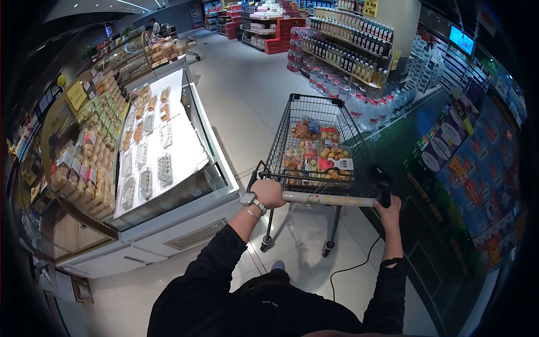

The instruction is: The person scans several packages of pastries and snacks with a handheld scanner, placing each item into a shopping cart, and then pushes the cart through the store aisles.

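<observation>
My left hand (268,194) is wrapped round the left end of the shopping cart's pale handle (331,199); a watch and a bracelet sit on that wrist. At the handle's right end my right hand (388,209) is closed on the bar, just below a black curved piece (382,178) whose kind I cannot make out. The wire shopping cart (278,132) stands in front of me. Inside it lie several clear packs of food, among them a labelled box of round yellow items (335,154) and a pack of reddish items (306,128).
A white display counter (188,143) with packaged trays runs along the left, beside stacked packs (84,163). Bottled water (370,112) and shelves of bottles (348,48) stand ahead right. A green display base (407,163) borders the right. A thin cable (353,268) hangs near the floor.
</observation>
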`<act>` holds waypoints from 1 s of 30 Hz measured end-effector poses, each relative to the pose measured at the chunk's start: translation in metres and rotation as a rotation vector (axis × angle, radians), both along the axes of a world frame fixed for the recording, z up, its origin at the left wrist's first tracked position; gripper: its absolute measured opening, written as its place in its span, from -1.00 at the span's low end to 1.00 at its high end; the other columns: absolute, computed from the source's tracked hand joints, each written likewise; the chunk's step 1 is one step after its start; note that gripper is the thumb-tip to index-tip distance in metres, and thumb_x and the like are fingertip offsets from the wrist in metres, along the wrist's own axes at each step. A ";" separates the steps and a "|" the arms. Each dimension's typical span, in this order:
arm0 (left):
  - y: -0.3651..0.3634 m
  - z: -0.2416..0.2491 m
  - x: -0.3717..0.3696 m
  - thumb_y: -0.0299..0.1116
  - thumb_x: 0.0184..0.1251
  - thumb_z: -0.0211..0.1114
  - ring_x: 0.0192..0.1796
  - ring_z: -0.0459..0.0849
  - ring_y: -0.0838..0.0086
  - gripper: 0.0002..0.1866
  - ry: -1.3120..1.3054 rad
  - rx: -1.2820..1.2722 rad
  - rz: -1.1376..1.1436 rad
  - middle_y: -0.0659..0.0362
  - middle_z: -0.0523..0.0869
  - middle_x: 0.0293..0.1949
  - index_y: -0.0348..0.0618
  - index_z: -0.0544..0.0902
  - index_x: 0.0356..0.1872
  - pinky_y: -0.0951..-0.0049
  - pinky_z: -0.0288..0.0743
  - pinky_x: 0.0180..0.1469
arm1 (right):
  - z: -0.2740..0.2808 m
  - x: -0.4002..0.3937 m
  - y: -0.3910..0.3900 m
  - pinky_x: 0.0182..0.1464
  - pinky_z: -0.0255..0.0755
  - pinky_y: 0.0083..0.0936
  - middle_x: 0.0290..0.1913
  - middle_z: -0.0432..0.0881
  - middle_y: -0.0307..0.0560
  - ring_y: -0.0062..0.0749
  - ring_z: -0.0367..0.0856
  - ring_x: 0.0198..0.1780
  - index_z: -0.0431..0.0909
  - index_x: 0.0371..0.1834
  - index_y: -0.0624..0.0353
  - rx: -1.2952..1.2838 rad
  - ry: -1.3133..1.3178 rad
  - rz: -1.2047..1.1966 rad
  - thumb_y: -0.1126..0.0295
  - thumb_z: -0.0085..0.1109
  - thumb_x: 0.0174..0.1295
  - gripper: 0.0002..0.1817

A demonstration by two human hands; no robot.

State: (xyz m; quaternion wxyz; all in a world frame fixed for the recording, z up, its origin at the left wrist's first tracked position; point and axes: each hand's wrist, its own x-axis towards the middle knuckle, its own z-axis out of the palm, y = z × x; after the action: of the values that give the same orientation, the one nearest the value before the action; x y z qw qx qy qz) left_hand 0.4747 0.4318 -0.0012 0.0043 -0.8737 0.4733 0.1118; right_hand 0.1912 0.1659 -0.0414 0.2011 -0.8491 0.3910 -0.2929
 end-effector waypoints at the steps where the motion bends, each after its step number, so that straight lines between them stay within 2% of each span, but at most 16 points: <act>1: -0.014 -0.002 0.007 -0.07 -0.08 0.15 -0.42 0.67 0.16 -0.70 0.002 -0.009 0.012 0.05 0.67 -0.52 -0.06 0.69 -0.53 0.25 0.55 -0.36 | 0.000 0.011 -0.018 0.26 0.08 -0.20 -0.16 0.50 0.07 0.03 0.30 0.10 0.52 -0.19 0.25 -0.005 0.003 0.013 0.32 0.39 -0.19 -0.55; 3: -0.039 0.001 0.023 -0.09 -0.08 0.17 -0.42 0.68 0.18 -0.71 0.002 -0.003 0.043 0.06 0.67 -0.53 -0.07 0.69 -0.53 0.24 0.55 -0.36 | -0.001 0.038 -0.052 0.28 0.06 -0.20 -0.14 0.49 0.09 0.03 0.29 0.12 0.51 -0.17 0.26 0.074 0.030 0.075 0.32 0.38 -0.17 -0.55; 7: -0.086 -0.016 0.067 -0.14 -0.11 0.21 -0.43 0.68 0.21 -0.76 -0.010 -0.079 0.107 0.07 0.67 -0.55 -0.05 0.69 -0.54 0.27 0.56 -0.37 | -0.018 0.098 -0.123 0.24 0.09 -0.19 -0.14 0.48 0.10 0.01 0.30 0.09 0.51 -0.20 0.26 0.060 0.007 0.119 0.34 0.36 -0.14 -0.60; 9: -0.113 -0.012 0.089 -0.19 -0.11 0.22 -0.39 0.69 0.19 -0.77 0.039 -0.071 0.137 0.04 0.68 -0.50 -0.09 0.70 -0.51 0.27 0.57 -0.31 | -0.019 0.130 -0.157 0.16 0.15 -0.16 -0.14 0.46 0.11 -0.02 0.31 0.07 0.51 -0.24 0.25 0.261 -0.036 0.100 0.37 0.34 -0.12 -0.65; 12: -0.147 -0.019 0.123 -0.25 -0.11 0.22 -0.34 0.69 0.17 -0.78 0.079 -0.064 0.180 0.01 0.69 -0.45 -0.13 0.70 -0.48 0.27 0.58 -0.25 | -0.027 0.172 -0.200 0.12 0.14 -0.13 -0.17 0.45 0.12 -0.01 0.29 0.06 0.50 -0.28 0.25 0.329 -0.054 0.102 0.37 0.35 -0.13 -0.65; 13: -0.160 -0.028 0.136 -0.22 -0.12 0.23 -0.38 0.69 0.17 -0.79 0.051 -0.106 0.177 0.03 0.68 -0.49 -0.09 0.70 -0.50 0.27 0.57 -0.30 | -0.027 0.191 -0.218 -0.08 0.32 -0.23 -0.20 0.42 0.07 -0.13 0.42 -0.09 0.48 -0.30 0.27 0.258 -0.037 0.135 0.40 0.36 -0.13 -0.67; 14: -0.169 -0.035 0.148 -0.19 -0.12 0.23 -0.42 0.68 0.18 -0.79 0.018 -0.132 0.169 0.05 0.67 -0.54 -0.05 0.69 -0.52 0.27 0.57 -0.35 | -0.029 0.206 -0.232 -0.08 0.32 -0.23 -0.20 0.42 0.07 -0.13 0.42 -0.09 0.48 -0.30 0.27 0.264 -0.031 0.153 0.40 0.36 -0.13 -0.67; 16: -0.190 -0.030 0.167 -0.22 -0.12 0.22 -0.42 0.68 0.17 -0.81 0.033 -0.155 0.188 0.04 0.66 -0.54 -0.08 0.69 -0.53 0.26 0.56 -0.36 | -0.007 0.240 -0.244 -0.44 0.37 -0.43 -0.29 0.41 -0.06 -0.37 0.48 -0.42 0.47 -0.35 0.25 0.572 -0.040 0.091 0.45 0.35 -0.12 -0.72; 17: -0.206 -0.032 0.177 -0.25 -0.11 0.21 -0.42 0.68 0.17 -0.81 0.035 -0.156 0.207 0.04 0.66 -0.54 -0.09 0.69 -0.53 0.25 0.56 -0.36 | -0.020 0.254 -0.268 -0.44 0.37 -0.43 -0.29 0.41 -0.06 -0.37 0.48 -0.42 0.47 -0.35 0.25 0.578 -0.031 0.108 0.45 0.35 -0.12 -0.72; 19: -0.235 -0.032 0.194 -0.30 -0.10 0.19 -0.42 0.68 0.16 -0.83 0.036 -0.171 0.229 0.03 0.67 -0.53 -0.11 0.68 -0.54 0.25 0.56 -0.37 | -0.045 0.283 -0.317 -0.69 0.20 -0.58 -0.40 0.39 -0.17 -0.59 0.37 -0.64 0.45 -0.32 0.22 0.360 -0.236 0.161 0.49 0.32 -0.08 -0.73; 20: -0.247 -0.033 0.204 -0.30 -0.10 0.19 -0.42 0.68 0.16 -0.83 0.037 -0.160 0.246 0.03 0.67 -0.53 -0.11 0.68 -0.54 0.25 0.56 -0.37 | -0.049 0.295 -0.334 -0.69 0.20 -0.58 -0.40 0.39 -0.17 -0.59 0.37 -0.64 0.45 -0.32 0.22 0.372 -0.231 0.176 0.49 0.32 -0.08 -0.73; 22: -0.271 -0.036 0.224 -0.30 -0.10 0.19 -0.42 0.68 0.16 -0.84 0.032 -0.162 0.262 0.04 0.67 -0.53 -0.11 0.68 -0.54 0.24 0.56 -0.37 | -0.028 0.323 -0.348 -0.66 0.21 -0.59 -0.45 0.39 -0.21 -0.61 0.35 -0.66 0.43 -0.25 0.21 0.566 -0.204 0.192 0.49 0.32 -0.06 -0.69; 23: -0.283 -0.036 0.233 -0.31 -0.10 0.19 -0.41 0.68 0.16 -0.84 0.032 -0.155 0.275 0.05 0.67 -0.52 -0.11 0.68 -0.53 0.24 0.55 -0.37 | -0.035 0.336 -0.368 -0.63 0.22 -0.62 -0.44 0.39 -0.21 -0.61 0.36 -0.64 0.41 -0.19 0.21 0.541 -0.200 0.243 0.48 0.32 -0.05 -0.65; 26: -0.322 -0.040 0.261 -0.31 -0.10 0.18 -0.41 0.68 0.18 -0.84 0.016 -0.163 0.313 0.06 0.67 -0.52 -0.10 0.68 -0.53 0.25 0.55 -0.36 | -0.060 0.377 -0.432 -0.64 0.22 -0.63 -0.44 0.40 -0.22 -0.62 0.35 -0.65 0.41 -0.21 0.19 0.508 -0.221 0.323 0.47 0.33 -0.04 -0.67; 30: -0.374 -0.043 0.290 -0.30 -0.07 0.18 -0.39 0.69 0.20 -0.83 0.006 -0.142 0.372 0.07 0.68 -0.51 -0.07 0.69 -0.50 0.26 0.56 -0.35 | -0.048 0.431 -0.475 -0.63 0.19 -0.64 -0.45 0.40 -0.25 -0.64 0.33 -0.64 0.42 -0.26 0.18 0.499 -0.237 0.348 0.44 0.32 -0.03 -0.70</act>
State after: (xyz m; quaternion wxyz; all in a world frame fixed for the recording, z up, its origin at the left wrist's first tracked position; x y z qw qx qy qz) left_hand 0.7651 0.0577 -0.0443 -0.0795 -0.9439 0.3104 0.0793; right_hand 0.6221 -0.3093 -0.0890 0.4943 -0.7875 0.2737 -0.2460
